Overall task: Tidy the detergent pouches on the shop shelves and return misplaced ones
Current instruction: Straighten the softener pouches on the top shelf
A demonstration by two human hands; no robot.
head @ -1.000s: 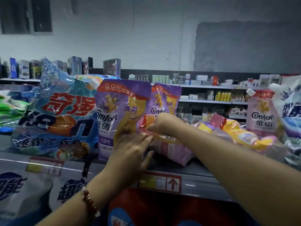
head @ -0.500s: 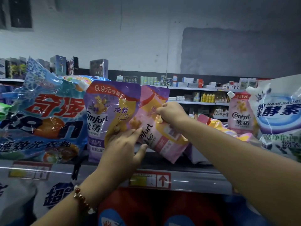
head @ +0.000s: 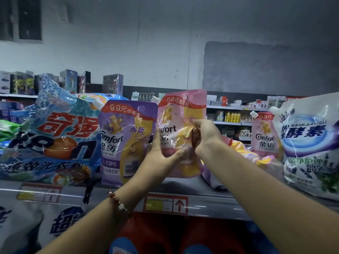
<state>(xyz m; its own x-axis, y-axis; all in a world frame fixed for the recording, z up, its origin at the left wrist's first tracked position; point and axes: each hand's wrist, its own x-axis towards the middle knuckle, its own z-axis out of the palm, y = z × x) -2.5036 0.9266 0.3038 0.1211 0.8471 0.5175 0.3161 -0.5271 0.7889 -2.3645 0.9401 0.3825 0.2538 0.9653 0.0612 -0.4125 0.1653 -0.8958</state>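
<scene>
A pink Comfort pouch [head: 180, 110] stands upright on the top shelf [head: 207, 187], held by both hands. My left hand [head: 161, 158] grips its lower left edge, thumb across the front. My right hand [head: 203, 136] pinches its right side at mid height. To its left, a purple Comfort pouch [head: 126, 142] stands upright, touching it. Behind my right arm lie fallen pouches in yellow and pink [head: 244, 153]. Farther right stands another pink Comfort pouch [head: 264, 136].
A large blue washing powder bag [head: 53, 136] fills the shelf's left end. A white and purple detergent bag [head: 310, 143] stands at the right. The shelf's front rail [head: 167, 204] carries price labels. Bags sit on the shelf below. More shelving lines the far wall.
The pink pouch has come up from lying tilted to standing upright beside the purple one. My left hand moved from the purple pouch's front onto the pink pouch's lower edge.
</scene>
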